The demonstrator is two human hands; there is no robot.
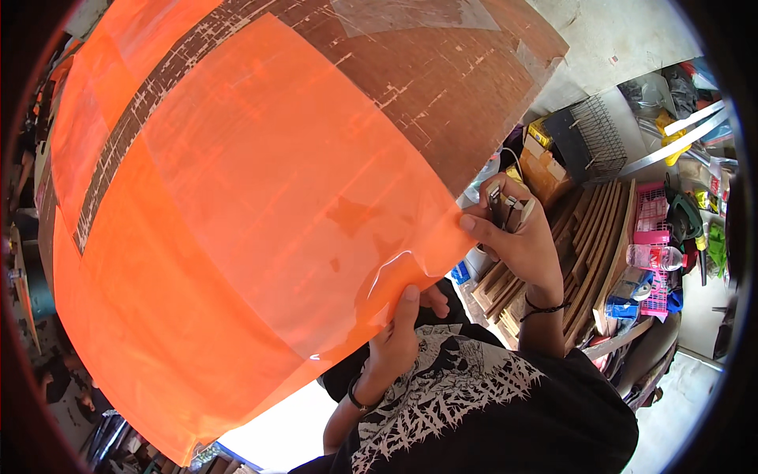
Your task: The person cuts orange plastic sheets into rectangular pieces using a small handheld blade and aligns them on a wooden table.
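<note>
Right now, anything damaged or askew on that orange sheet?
Yes. The orange film lifts and curls at its lower right edge by the left hand, not lying flat. The brown board beneath looks scuffed with white scratches. The right hand holds a small tool at that edge.

Brown cardboard box (545, 170) beside wire cage (588, 141); yellow packet (540, 131), perhaps, on top.
</note>
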